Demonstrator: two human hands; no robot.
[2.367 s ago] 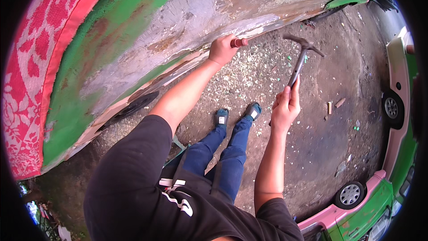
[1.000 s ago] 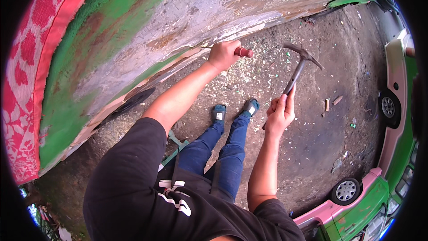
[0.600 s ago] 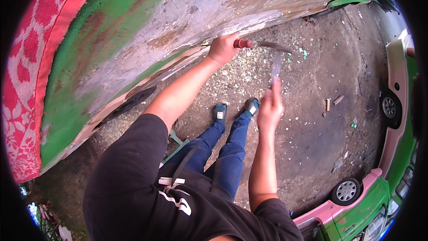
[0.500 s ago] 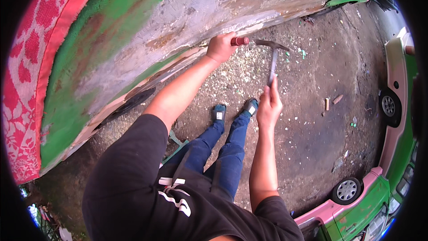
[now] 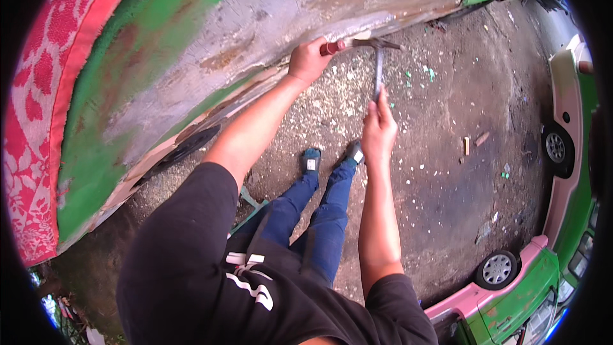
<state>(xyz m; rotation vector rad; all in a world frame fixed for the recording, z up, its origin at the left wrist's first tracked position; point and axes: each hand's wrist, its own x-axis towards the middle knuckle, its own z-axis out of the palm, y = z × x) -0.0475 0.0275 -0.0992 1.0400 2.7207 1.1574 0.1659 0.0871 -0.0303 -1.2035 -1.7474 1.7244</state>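
My left hand (image 5: 308, 62) is wrapped around a red-handled tool (image 5: 333, 47) held against the lower side of a scraped car body (image 5: 255, 32). The tool's butt end points right; its working end is hidden behind my hand and the bodywork. In my right hand (image 5: 380, 133) is a hammer (image 5: 378, 67), gripped by its bluish-grey shaft with the head up. The hammer's head lies against or right beside the butt of the red handle. Patches of green paint, grey filler and brown rust cover the bodywork.
A red patterned cloth (image 5: 41, 121) drapes over the car's left part. Pale flakes litter the dirt ground (image 5: 434, 204) around my feet. Two small wood-like pieces (image 5: 467, 146) lie to the right. A green and pink vehicle (image 5: 523, 281) stands at the lower right, another further up.
The hammer has swung left and slightly up, closing the gap to the red handle's end. My left hand has shifted slightly left and up, still gripping the tool.
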